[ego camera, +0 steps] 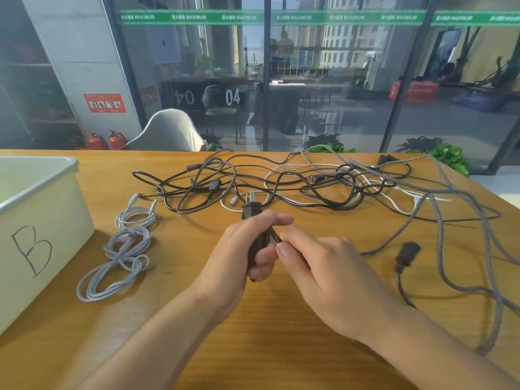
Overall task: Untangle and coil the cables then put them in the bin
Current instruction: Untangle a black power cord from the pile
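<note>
From the head view, your left hand has its fingers curled round the black power cable, plug up; your right hand pinches its cord. Tangled cables lie on the tabletop, the bin at left.

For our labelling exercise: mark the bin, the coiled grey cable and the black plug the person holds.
bin [42, 220], head view, its front wall above the letter B.
coiled grey cable [126, 246], head view, its middle loops.
black plug [249, 211], head view, its body below the prongs.
</note>
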Demonstrator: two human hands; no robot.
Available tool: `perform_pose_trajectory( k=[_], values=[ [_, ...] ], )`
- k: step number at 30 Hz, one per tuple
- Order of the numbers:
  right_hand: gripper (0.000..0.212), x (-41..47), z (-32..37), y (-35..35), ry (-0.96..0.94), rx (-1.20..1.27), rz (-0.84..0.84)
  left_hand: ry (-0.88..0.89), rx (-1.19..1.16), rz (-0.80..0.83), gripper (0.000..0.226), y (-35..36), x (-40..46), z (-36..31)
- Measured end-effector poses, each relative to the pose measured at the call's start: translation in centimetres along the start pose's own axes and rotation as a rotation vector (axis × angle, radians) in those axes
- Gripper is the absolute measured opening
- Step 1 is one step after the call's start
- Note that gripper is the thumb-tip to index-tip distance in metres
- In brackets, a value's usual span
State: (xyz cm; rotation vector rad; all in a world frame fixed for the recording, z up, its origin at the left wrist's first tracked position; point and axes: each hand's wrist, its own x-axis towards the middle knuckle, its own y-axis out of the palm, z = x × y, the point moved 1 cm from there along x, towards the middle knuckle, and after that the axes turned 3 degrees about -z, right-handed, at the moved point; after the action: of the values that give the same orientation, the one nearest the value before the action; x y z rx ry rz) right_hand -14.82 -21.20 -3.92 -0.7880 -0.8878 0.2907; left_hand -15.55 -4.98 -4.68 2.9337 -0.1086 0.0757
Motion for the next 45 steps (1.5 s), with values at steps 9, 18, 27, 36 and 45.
perform_pose_trajectory(
  k=[9,18,27,36,45],
  values=[
    [0.03,-0.4,0.1,0.7,0.073,0.154,0.175,0.094,0.144,-0.203,0.031,0.0,0.3,0.3],
    [0.045,-0.6,-0.2,2.3,0.508,0.912,0.727,0.081,-0.227,-0.072,0.036,-0.2,0.2,-1.1],
    [0.044,0.4,-3.7,0.1,0.359,0.45,0.742,-0.055,-0.266,0.219,0.039,-0.5,-0.7,-2.2],
    [0.047,1.0,-7.1,-2.8,0.419,0.193,0.271,-0.147,0.016,0.452,0.042,-0.2,-1.1,-1.9],
    [0.033,1.2,-4.3,-3.9,0.241,0.035,-0.253,-0.125,0.368,0.463,0.046,0.6,-1.0,-0.7]
  ],
)
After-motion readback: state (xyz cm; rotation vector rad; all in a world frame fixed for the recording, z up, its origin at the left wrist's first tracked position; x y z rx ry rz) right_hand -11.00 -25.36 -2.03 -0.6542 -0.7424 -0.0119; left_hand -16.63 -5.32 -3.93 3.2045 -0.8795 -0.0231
